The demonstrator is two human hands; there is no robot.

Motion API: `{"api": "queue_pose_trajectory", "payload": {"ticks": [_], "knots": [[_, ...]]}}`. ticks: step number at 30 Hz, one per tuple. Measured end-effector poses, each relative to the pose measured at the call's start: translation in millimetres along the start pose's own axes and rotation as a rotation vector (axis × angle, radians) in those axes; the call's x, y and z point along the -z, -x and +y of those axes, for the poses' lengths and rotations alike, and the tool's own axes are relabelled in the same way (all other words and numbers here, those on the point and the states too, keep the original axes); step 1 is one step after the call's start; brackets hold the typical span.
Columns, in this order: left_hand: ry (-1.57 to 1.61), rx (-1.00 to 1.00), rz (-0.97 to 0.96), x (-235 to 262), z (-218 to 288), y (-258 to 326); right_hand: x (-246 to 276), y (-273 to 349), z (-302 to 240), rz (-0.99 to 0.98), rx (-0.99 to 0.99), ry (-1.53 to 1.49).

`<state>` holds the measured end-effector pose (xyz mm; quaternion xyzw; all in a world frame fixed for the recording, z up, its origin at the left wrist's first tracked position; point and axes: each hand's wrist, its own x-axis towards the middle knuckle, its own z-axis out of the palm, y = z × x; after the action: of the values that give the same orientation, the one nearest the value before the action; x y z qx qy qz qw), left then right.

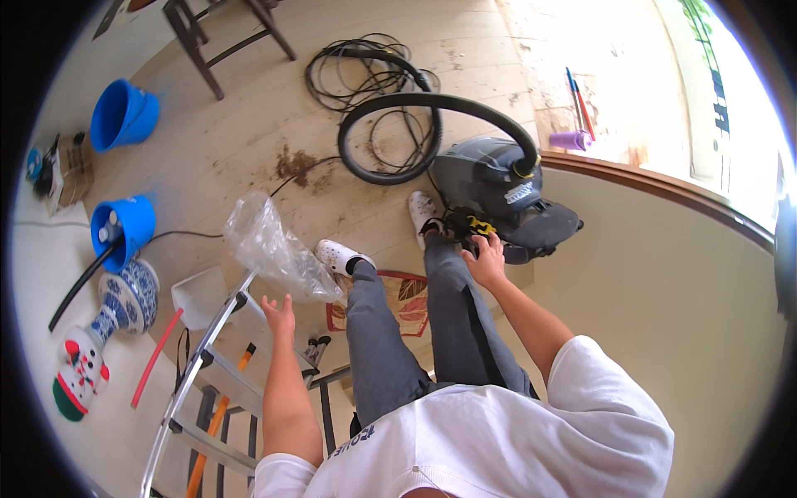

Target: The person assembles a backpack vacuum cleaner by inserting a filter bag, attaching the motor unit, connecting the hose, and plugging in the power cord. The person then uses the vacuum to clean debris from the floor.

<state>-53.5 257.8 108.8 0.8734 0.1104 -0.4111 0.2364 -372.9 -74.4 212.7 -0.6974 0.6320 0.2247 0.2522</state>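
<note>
My left hand [280, 315] is raised beside the aluminium stepladder [198, 363], fingers apart and nothing in them. Just beyond its fingertips is a crumpled clear plastic bag [278, 253]; whether they touch is unclear. At the black and yellow part [473, 225] by the vacuum cleaner, my right hand [486, 261] has its fingers spread; I cannot tell whether they touch it. The grey and black vacuum cleaner [488, 176] sits to the right of my feet. Its black ribbed hose [423, 100] loops over the floor, next to a coiled black cable [332, 79].
Two blue buckets [151, 116] stand left, near a blue-white vase [133, 299], a snowman figure [83, 365] and a red-handled dustpan [199, 299]. Dirt [296, 164] lies on the floor. A wooden stool [224, 50] is far left. A purple tumbler [571, 140] lies past the sill.
</note>
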Motion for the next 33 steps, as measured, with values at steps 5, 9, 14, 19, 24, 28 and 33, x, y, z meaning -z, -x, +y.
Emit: {"api": "queue_pose_trajectory", "payload": {"ticks": [5,9,14,19,24,28,33], "knots": [[-0.02,-0.019,-0.093,-55,4,2,11,-15,44,0.042,-0.055,0.01],[-0.061,-0.055,-0.183,-103,16,20,9,-53,88,-0.047,-0.071,-0.048],[-0.147,-0.076,-0.235,-144,52,34,8,-97,99,-0.359,-0.128,-0.337],[-0.124,-0.129,-0.287,-169,75,36,-20,-98,114,-0.431,-0.086,-0.311],[-0.247,-0.104,-0.322,-162,70,25,-27,-81,119,-0.393,-0.115,-0.388],[-0.33,-0.157,-0.312,-128,75,-16,29,-82,110,-0.133,-0.089,-0.581],[-0.444,-0.596,-0.275,-178,171,24,122,-126,163,0.16,-0.09,-0.589]]}}
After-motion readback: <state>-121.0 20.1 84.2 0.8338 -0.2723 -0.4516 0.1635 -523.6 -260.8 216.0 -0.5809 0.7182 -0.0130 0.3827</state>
